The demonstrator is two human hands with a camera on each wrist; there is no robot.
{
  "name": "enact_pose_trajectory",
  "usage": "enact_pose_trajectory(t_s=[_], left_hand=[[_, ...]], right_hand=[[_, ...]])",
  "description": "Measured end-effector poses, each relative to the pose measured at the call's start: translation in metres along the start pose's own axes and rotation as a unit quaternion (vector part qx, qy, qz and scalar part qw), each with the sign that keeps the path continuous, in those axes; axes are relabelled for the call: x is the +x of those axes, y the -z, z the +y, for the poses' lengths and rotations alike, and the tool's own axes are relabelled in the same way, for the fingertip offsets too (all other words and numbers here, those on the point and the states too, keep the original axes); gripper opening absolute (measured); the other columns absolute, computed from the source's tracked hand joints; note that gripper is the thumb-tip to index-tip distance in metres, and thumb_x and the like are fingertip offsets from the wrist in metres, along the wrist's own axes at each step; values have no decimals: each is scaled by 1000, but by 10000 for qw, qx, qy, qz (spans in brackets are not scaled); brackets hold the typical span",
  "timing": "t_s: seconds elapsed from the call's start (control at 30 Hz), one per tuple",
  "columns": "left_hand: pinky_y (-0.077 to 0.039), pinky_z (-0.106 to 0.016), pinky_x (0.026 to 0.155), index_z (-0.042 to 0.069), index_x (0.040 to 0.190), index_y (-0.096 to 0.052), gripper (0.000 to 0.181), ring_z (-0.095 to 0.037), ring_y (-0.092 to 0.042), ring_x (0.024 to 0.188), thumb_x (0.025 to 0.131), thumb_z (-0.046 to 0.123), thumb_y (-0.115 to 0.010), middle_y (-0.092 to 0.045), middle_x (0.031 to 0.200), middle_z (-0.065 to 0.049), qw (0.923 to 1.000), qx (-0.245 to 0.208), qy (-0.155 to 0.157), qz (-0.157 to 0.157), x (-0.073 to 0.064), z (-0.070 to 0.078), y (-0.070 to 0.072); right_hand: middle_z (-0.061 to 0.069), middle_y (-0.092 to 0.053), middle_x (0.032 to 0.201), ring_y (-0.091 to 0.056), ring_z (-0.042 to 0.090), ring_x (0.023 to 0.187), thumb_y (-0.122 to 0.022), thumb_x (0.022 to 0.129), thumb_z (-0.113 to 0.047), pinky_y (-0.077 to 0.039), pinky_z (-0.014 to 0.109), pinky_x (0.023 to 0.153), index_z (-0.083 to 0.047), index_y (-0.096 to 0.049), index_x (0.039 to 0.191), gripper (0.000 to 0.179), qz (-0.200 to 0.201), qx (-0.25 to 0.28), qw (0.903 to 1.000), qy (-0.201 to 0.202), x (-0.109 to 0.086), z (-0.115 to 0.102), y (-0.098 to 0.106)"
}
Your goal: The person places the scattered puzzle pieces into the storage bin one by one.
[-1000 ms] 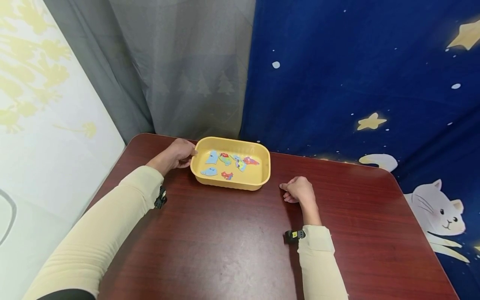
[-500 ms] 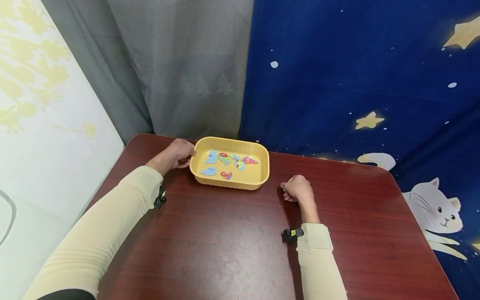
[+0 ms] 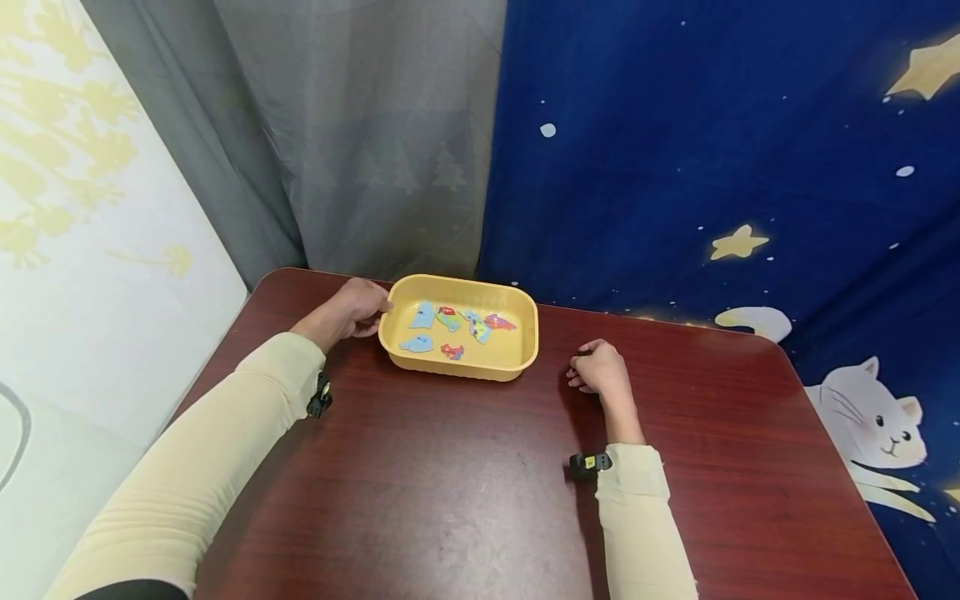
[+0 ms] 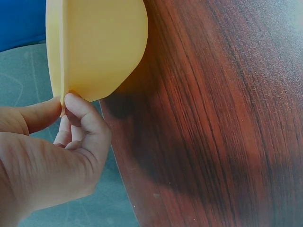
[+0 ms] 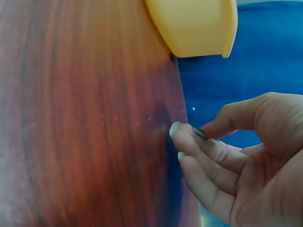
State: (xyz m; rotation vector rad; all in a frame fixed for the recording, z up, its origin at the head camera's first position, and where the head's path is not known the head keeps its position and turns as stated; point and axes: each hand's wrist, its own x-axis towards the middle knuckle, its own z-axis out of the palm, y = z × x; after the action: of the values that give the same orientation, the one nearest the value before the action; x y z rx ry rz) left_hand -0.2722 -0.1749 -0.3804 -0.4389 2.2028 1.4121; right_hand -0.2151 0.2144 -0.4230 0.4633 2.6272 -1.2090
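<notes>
A yellow rectangular plastic tray (image 3: 487,373) rests near the table's far edge. In it lie several flat, irregular coloured pieces, among them a light blue piece (image 3: 417,343), a red one (image 3: 453,352) and a pink-red one (image 3: 500,322). My left hand (image 3: 358,307) pinches the tray's left rim between thumb and forefinger, plain in the left wrist view. To the right of the tray, my right hand (image 3: 602,370) hovers over the table. Between its thumb and fingertips it pinches a small thin piece (image 5: 200,133), seen edge-on; its face is hidden.
The dark red wooden table (image 3: 450,483) extends to both sides and toward me. A grey curtain (image 3: 375,150) and a blue curtain (image 3: 660,150) with stars and a cat hang right behind its far edge. A white patterned panel (image 3: 97,250) stands at the left.
My right hand has turned at the wrist and lifted slightly, its fingers now more spread, with a small dark bit showing at the fingertips. The left hand and the tray stay in place.
</notes>
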Motion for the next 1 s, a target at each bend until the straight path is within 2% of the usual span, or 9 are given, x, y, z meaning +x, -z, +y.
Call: enact_pose_trajectory(t_s=[0.27,0.47,0.6,0.77,0.87,1.0], left_hand=[[-50,-21,55,3,131,-49,33,-10,-52,56,100,13,-51,-56,84,-6,10000,-20,2,49,-1,1,-1],[-51,-21,56,1,131,-49,34,-10,-52,56,100,13,-50,-56,82,-6,10000,-31,-6,-35,-2,1,0],[-52,-22,57,1,131,-49,33,-10,-52,56,100,13,-50,-56,81,-6,10000,-31,1,-60,-2,0,1],[-51,-22,56,1,132,-49,34,-10,-52,56,100,13,-50,-57,81,-6,10000,-36,-25,-60,-2,0,1],[-51,-21,56,1,131,-49,33,-10,-52,55,100,13,-50,-57,81,-6,10000,-46,-34,-47,-1,-1,0],[-51,-21,55,1,132,-49,34,-10,-52,55,100,13,-50,-56,79,-6,10000,-34,-51,-58,-2,-1,0]], right_hand=[[17,-73,92,-71,17,66,-59,93,-12,-57,29,57,-1,-63,115,25,225,750,9966,268,-2,-9,5],[18,-72,92,-71,16,66,-58,96,-15,-58,27,59,-6,-68,116,24,391,1215,9909,438,-4,-14,5],[22,-71,101,-73,19,76,-54,97,-13,-59,26,64,-2,-65,121,29,293,1674,9841,515,-3,-17,3],[24,-67,115,-72,25,90,-59,97,-24,-59,29,71,5,-63,123,39,169,2420,9686,550,-2,-23,1],[23,-67,113,-73,22,86,-62,96,-24,-59,30,72,6,-63,120,38,220,2626,9627,618,-1,-27,0],[24,-67,108,-71,14,72,-61,95,-9,-59,29,70,6,-63,117,26,315,2802,9572,656,2,-29,-3]])
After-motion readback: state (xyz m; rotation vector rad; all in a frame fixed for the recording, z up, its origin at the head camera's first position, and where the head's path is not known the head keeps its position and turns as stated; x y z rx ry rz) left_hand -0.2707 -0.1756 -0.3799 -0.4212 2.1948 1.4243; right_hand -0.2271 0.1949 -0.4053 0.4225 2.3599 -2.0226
